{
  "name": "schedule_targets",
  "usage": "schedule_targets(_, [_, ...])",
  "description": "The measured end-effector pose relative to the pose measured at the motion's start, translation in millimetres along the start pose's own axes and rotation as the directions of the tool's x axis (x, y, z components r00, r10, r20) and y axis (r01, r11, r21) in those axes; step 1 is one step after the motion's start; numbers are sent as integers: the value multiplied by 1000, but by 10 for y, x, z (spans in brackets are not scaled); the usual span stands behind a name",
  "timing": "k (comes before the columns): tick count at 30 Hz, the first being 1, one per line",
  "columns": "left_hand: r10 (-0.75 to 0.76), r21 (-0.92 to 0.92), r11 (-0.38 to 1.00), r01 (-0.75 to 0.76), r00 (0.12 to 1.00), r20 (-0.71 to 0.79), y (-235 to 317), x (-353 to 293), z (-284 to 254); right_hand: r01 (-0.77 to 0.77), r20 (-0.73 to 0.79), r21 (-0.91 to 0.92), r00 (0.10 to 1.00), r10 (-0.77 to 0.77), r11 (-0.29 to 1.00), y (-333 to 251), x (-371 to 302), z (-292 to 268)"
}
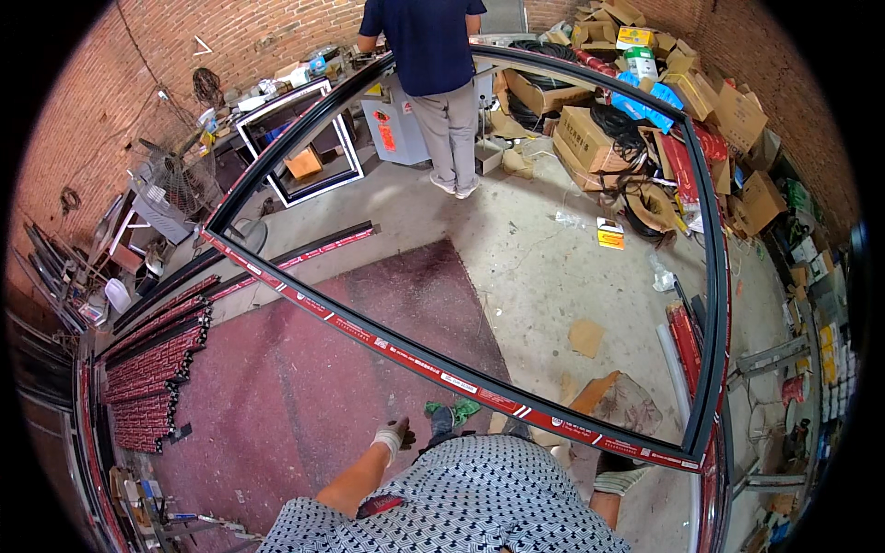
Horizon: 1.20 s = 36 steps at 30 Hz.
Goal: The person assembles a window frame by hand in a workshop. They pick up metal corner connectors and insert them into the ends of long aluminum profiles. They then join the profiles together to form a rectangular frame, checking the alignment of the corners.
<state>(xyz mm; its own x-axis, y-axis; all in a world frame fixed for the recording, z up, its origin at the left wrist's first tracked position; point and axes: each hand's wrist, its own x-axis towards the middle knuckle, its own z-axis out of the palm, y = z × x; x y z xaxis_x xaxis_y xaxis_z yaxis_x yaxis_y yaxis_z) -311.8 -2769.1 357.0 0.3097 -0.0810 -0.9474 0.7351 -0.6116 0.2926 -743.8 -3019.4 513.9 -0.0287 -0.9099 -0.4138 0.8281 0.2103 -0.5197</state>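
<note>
A large dark window frame (433,366) with red printed film along its edge spans the view, its near side running across in front of me. At its near right corner, my right hand (616,468) in a dark glove with a striped cuff grips the frame; the fingers are partly hidden under it. My left hand (395,436), gloved with a pale cuff, hangs low by my side, apart from the frame. Its fingers look loosely apart, with nothing in them. A green cloth (454,411) lies near my feet.
A person (429,51) stands at the far side, back toward me. Red-filmed profiles (157,378) are stacked left on a dark red mat (304,387). A white-edged frame (346,180) leans far left. Cardboard boxes (585,138) and coiled black tubing crowd the far right.
</note>
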Motion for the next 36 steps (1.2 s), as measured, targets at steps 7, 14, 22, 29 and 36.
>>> schedule_targets(7, [9, 10, 1000, -9, 1000, -17, -51, 87, 0, -1, 3, 4, 1000, 0, 1000, 4, -20, -18])
schedule_targets(14, [-6, -1, 1000, 6, 999, 33, -75, 219, -51, -1, 0, 9, 1000, 1, 1000, 14, -40, -30])
schedule_targets(22, [-24, -32, 999, 25, 999, 44, -54, 204, -16, -9, -4, 7, 1000, 9, 1000, 30, -93, -46])
schedule_targets(29, [-46, -73, 996, 50, 998, 51, -25, 205, 5, -46, -15, 16, 999, 46, 999, 83, -186, -141])
schedule_targets(36, [243, -164, 969, -183, 808, 536, 476, -882, 428, -77, -27, 52, 997, 78, 996, 130, -350, -393])
